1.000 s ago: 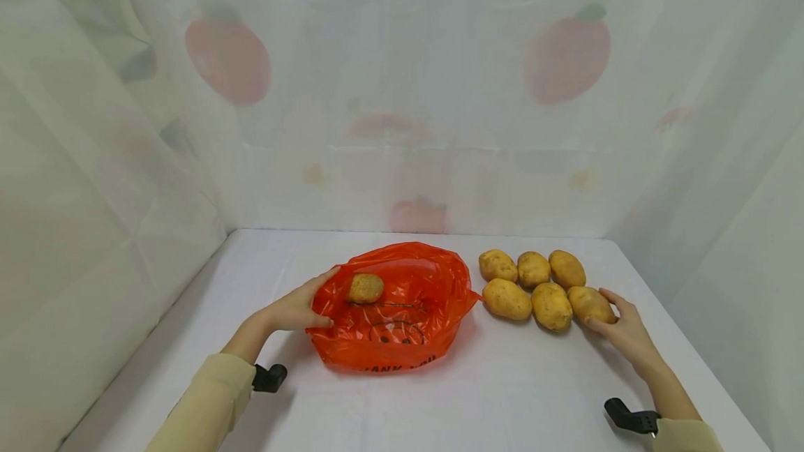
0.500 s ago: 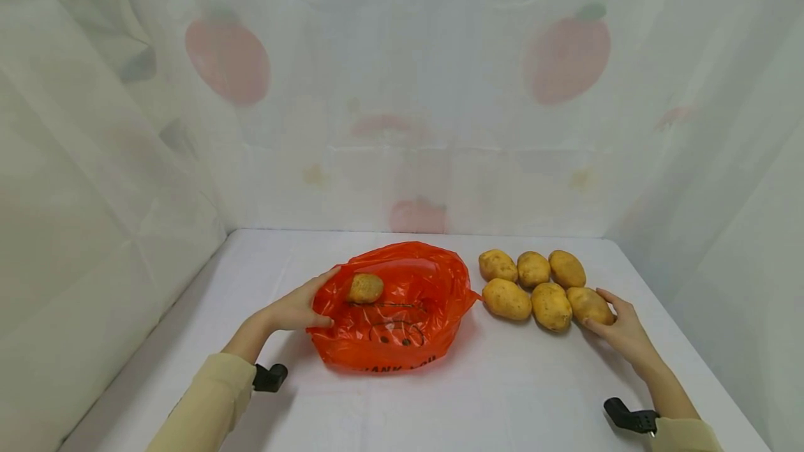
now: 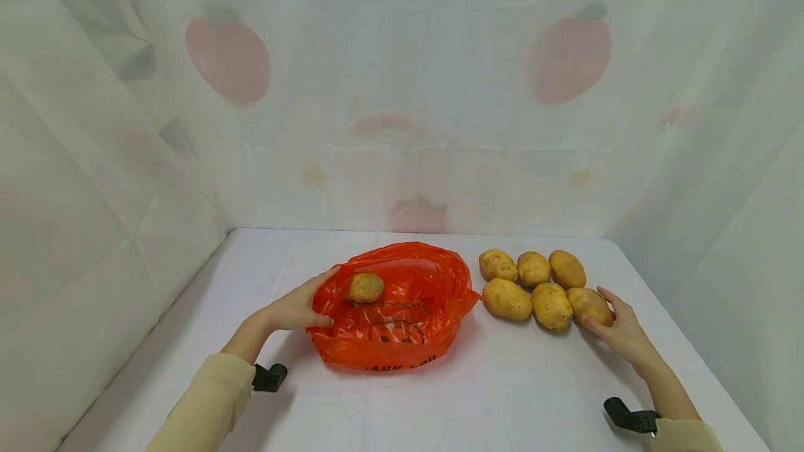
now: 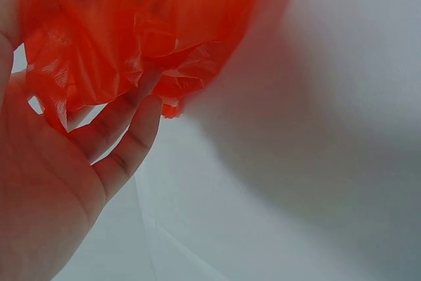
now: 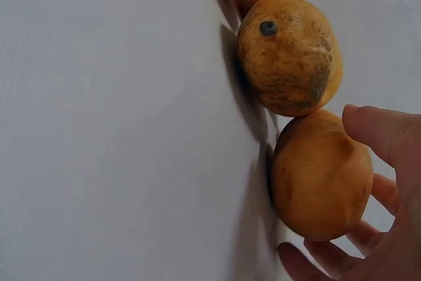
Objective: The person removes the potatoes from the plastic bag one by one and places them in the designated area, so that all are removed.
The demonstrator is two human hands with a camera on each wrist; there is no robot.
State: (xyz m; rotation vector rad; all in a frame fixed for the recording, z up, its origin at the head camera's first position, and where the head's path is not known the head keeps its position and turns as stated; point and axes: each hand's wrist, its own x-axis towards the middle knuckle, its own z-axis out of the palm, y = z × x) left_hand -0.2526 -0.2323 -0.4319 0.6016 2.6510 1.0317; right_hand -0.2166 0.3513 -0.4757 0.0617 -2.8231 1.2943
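Note:
A red plastic bag with a printed face and lettering lies with its mouth wide on the white table. Inside it, towards the left, rests one potato. My left hand holds the bag's left rim; the left wrist view has the fingers partly behind the thin red film. At the right, my right hand grips the near-right potato of a two-row group, thumb on the near side and fingers round the far side. In the right wrist view this potato touches its neighbour and sits on the table.
More potatoes stand close together between the bag and my right hand, among them a front-left one and a back-middle one. Pale fruit-print curtains hang behind the table and at both sides.
My right hand and the potato in it have shifted very slightly. The bag, the left hand and the other potatoes look the same.

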